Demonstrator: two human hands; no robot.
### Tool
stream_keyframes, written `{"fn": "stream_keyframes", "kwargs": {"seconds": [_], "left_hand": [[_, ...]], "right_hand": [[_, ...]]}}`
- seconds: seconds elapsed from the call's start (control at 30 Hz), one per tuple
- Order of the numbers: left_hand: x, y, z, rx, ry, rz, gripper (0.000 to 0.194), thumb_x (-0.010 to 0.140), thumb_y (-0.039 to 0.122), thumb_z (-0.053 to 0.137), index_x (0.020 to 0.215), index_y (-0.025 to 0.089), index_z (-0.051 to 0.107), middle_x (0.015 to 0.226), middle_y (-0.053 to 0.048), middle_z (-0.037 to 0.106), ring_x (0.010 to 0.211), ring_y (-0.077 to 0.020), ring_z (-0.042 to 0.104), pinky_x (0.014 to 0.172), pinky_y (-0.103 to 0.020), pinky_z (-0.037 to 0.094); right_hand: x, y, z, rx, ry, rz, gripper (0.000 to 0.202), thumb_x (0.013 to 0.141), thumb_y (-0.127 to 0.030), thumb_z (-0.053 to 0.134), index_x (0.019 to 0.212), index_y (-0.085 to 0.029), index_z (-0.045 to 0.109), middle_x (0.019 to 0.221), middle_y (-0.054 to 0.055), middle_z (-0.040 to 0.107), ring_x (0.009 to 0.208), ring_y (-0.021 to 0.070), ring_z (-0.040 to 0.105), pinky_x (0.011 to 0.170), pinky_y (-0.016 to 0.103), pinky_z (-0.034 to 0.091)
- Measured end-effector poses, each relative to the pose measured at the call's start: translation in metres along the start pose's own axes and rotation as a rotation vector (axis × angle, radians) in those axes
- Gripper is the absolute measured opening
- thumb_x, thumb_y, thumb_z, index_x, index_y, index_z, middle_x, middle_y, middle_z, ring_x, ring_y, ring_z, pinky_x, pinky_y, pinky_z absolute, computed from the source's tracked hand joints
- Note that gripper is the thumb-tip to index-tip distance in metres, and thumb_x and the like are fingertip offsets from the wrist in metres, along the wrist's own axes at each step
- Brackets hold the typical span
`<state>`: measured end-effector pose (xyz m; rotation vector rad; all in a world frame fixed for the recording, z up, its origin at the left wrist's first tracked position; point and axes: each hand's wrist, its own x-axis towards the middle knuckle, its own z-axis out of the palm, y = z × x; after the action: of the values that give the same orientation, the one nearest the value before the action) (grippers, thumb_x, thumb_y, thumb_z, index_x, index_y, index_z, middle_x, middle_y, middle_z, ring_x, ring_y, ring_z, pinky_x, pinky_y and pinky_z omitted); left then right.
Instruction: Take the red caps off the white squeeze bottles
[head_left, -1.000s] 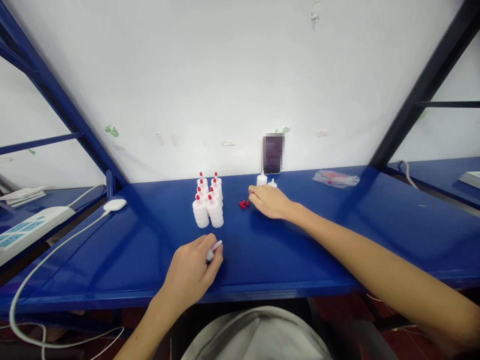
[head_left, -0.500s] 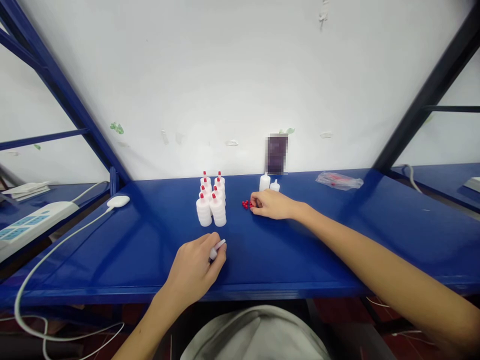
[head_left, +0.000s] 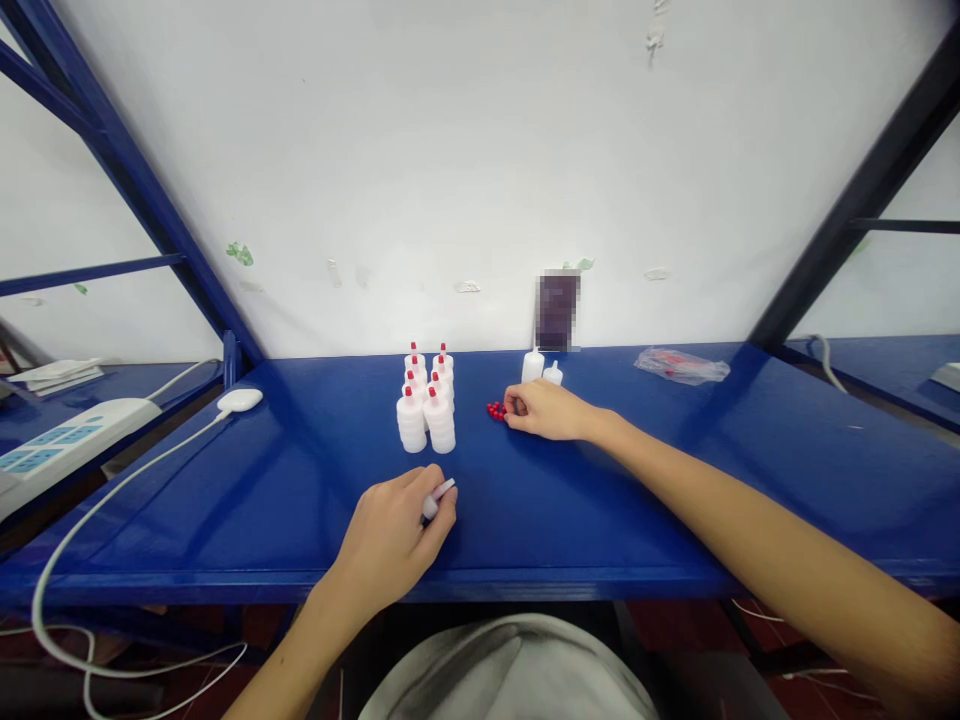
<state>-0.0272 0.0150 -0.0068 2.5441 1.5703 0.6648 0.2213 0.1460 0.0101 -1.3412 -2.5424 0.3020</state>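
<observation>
My left hand is wrapped round a white plastic squeeze bottle, held tilted near the table's front edge; only its upper part and nozzle show. Farther off, the fingertips of my right hand are closed on a small red cap, mostly hidden, at the right side of a pile of red caps. Two rows of white bottles with red tips stand upright beyond my left hand. Behind my right hand are two white bottles without red caps, a taller one and a partly covered one.
A blurred dark panel leans on the wall at the back. A clear plastic bag with something red inside lies at the back right of the blue table. On the left are a white charger with cable and a power strip.
The view has shifted slightly, moving everything a little to the right in the picture. Both hands stay in nearly the same places, my right fingertips still at the pile of red caps.
</observation>
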Motion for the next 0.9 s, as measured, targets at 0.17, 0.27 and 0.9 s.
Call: {"fn": "stream_keyframes", "kwargs": {"seconds": [0.17,0.27,0.9], "left_hand": [[0.0,0.001,-0.001,-0.009,-0.002,-0.008,0.031,0.098,0.035,0.037,0.07,0.021,0.035,0.065,0.003,0.051,0.055,-0.0135,0.045,0.057,-0.027,0.028],[0.001,0.002,-0.001,-0.018,-0.002,-0.02,0.028,0.097,0.034,0.039,0.073,0.022,0.04,0.067,0.002,0.055,0.057,-0.0141,0.048,0.058,-0.027,0.03],[0.002,0.002,-0.002,-0.064,-0.018,-0.074,0.014,0.095,0.035,0.045,0.091,0.023,0.052,0.063,0.006,0.055,0.055,-0.0134,0.051,0.057,-0.024,0.034]], "right_hand": [[-0.009,-0.024,-0.009,0.014,0.114,-0.059,0.016,0.085,-0.029,0.056,0.074,-0.018,0.058,0.062,-0.002,0.058,0.056,0.0111,0.048,0.057,0.024,0.029],[-0.02,-0.057,-0.003,0.172,0.113,-0.198,0.025,0.092,-0.034,0.052,0.074,-0.017,0.057,0.06,-0.003,0.056,0.054,0.0097,0.047,0.06,0.024,0.032],[0.002,0.056,-0.029,0.056,0.86,0.415,0.037,0.098,-0.036,0.028,0.07,-0.021,0.049,0.067,0.005,0.058,0.065,0.0178,0.05,0.062,0.028,0.033]]}}
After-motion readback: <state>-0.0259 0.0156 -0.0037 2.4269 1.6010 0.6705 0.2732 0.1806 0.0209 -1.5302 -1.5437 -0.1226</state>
